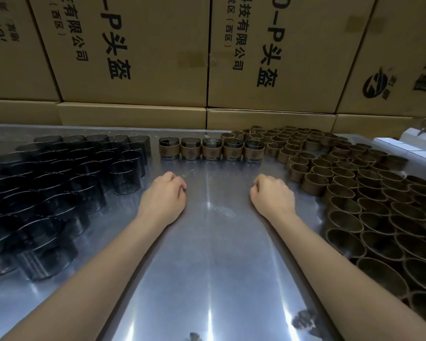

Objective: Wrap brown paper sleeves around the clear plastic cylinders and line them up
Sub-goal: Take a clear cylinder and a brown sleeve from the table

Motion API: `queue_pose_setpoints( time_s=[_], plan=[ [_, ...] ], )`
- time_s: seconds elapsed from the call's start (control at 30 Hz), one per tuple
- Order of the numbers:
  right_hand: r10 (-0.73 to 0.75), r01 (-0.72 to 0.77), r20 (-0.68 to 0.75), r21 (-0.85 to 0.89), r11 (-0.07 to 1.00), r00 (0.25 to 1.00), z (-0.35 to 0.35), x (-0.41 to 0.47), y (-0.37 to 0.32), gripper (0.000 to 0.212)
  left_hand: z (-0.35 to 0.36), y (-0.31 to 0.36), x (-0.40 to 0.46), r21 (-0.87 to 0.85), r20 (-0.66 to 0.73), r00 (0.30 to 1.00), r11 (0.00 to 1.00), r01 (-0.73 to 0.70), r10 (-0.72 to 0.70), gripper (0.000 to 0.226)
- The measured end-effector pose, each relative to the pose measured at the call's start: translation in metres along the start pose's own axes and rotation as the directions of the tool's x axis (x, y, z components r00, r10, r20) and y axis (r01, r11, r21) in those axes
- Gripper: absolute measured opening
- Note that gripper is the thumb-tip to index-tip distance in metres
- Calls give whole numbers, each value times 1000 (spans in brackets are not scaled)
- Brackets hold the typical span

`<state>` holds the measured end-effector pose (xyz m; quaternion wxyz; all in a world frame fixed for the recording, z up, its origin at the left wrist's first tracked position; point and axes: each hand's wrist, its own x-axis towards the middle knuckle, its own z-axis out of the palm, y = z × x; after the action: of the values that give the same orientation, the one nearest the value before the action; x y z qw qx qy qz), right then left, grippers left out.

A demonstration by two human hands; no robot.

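Observation:
Several clear plastic cylinders point(59, 183) stand packed together on the left of the shiny metal table point(212, 242). On the right stand several brown paper sleeves point(354, 188), upright and open at the top. A row of several wrapped cylinders point(212, 148) runs along the far middle of the table. My left hand point(162, 195) rests on the table in front of the row, fingers curled under, holding nothing. My right hand point(272, 193) rests the same way, close to the nearest sleeves.
Large printed cardboard boxes point(207, 57) are stacked as a wall behind the table. White boxes point(408, 143) lie at the far right edge. Bare table lies between and in front of my forearms.

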<state>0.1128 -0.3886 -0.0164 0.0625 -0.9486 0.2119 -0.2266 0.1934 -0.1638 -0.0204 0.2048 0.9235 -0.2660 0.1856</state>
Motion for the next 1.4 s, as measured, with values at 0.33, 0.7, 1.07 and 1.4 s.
queue_pose_setpoints(
  time_s=[0.33, 0.7, 1.07, 1.4],
  plan=[
    [-52, 52, 18, 18, 998, 998, -14, -42, -5, 28, -18, -7, -24, 425, -87, 948, 849, 313, -306, 66],
    [-38, 38, 15, -23, 999, 999, -17, -40, -9, 29, -23, 19, -34, 242, -129, 991, 968, 72, -41, 27],
    [-286, 243, 110, 297, 924, 952, -11, -36, -3, 73, -2, 96, -36, -643, -112, 994, 761, -83, 14, 24],
    [-184, 258, -185, 575, 776, 965, -18, -39, -4, 57, 1, 84, -28, -775, 174, 978, 598, 207, -113, 22]
  ],
)
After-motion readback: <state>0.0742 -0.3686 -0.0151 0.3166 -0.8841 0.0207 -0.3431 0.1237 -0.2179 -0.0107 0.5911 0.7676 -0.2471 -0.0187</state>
